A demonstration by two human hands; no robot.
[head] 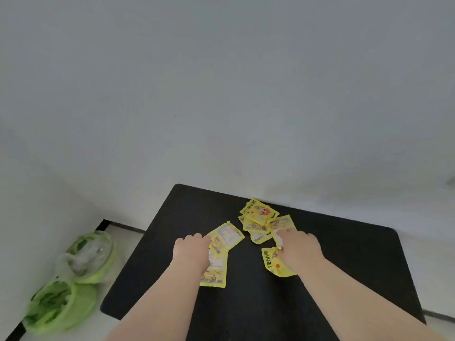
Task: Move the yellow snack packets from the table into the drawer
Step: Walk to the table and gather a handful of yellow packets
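Near the middle of the table (344,267) we are gathering the yellow packets (258,217), all lying on its top. Our left hand (192,247) curls its fingers onto two. Our right hand (300,247) seems to pinch another, though blur hides the fingertips. Next we need firm grips and the drawer, which is out of view.

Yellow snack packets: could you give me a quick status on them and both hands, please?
Left hand grips yellow snack packets; right hand on others, grip unclear. All packets on black table. Drawer not in view; nothing blocking.
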